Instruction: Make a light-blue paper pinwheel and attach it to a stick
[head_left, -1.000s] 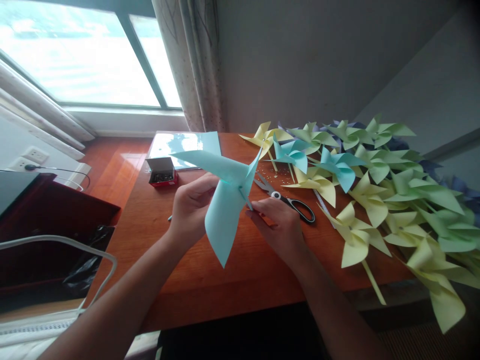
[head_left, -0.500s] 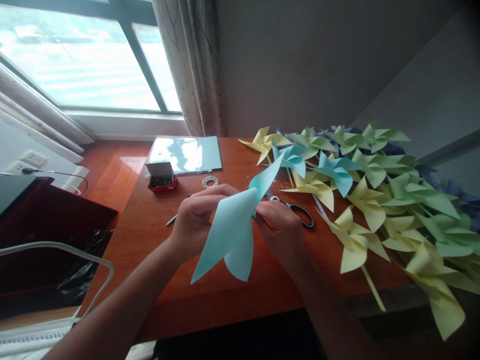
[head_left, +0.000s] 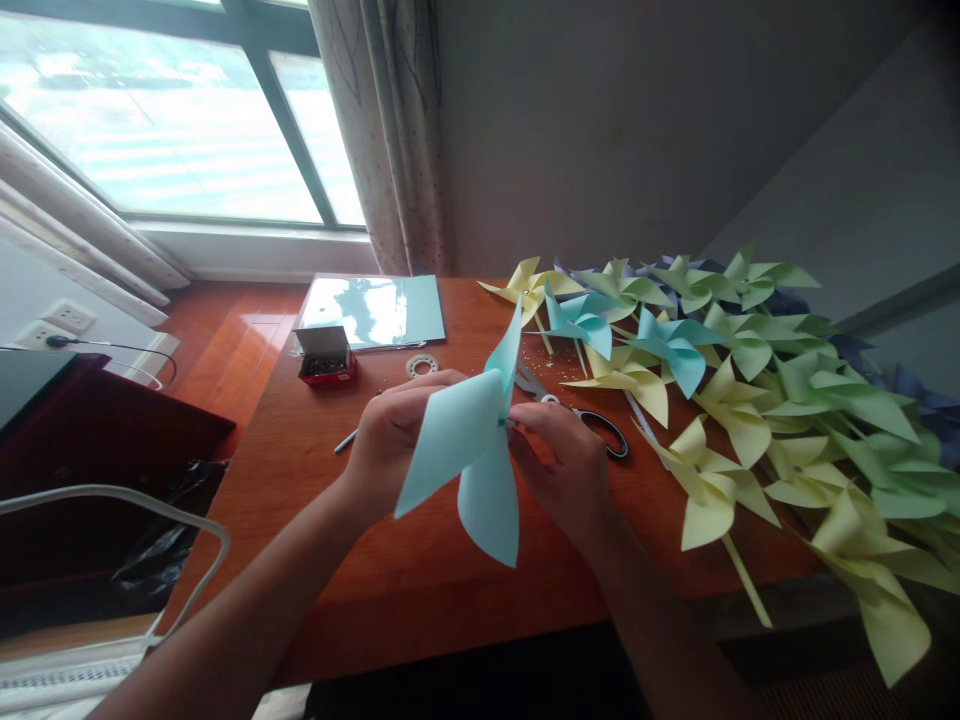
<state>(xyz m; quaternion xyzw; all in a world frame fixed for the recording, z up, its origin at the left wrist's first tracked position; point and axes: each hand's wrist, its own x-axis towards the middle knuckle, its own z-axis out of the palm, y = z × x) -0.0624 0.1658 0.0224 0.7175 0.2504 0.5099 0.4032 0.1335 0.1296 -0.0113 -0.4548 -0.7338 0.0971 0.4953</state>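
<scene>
A light-blue paper pinwheel (head_left: 457, 430) is held up over the middle of the table, turned partly edge-on. Behind its blades, my left hand (head_left: 386, 440) is closed on it, the fingertips hidden by the paper. From the other side my right hand (head_left: 566, 465) pinches at a small fastener (head_left: 502, 421) in the pinwheel's centre; thumb and forefinger are together there. Just beyond my right hand lie scissors (head_left: 606, 432) with dark-rimmed handles. A thin pale stick (head_left: 346, 441) shows beside my left hand.
Finished pinwheels in yellow (head_left: 705, 480), green (head_left: 750, 335) and blue (head_left: 679, 350) crowd the table's right side. An open red box (head_left: 328, 368) of small dark pieces, a tape roll (head_left: 421, 366) and a shiny sheet pack (head_left: 375, 310) lie at the back left.
The pinwheel in my hands has turned: its upper blade now points more upright and its lower blade has swung right. Both hands stay nearly in place.
</scene>
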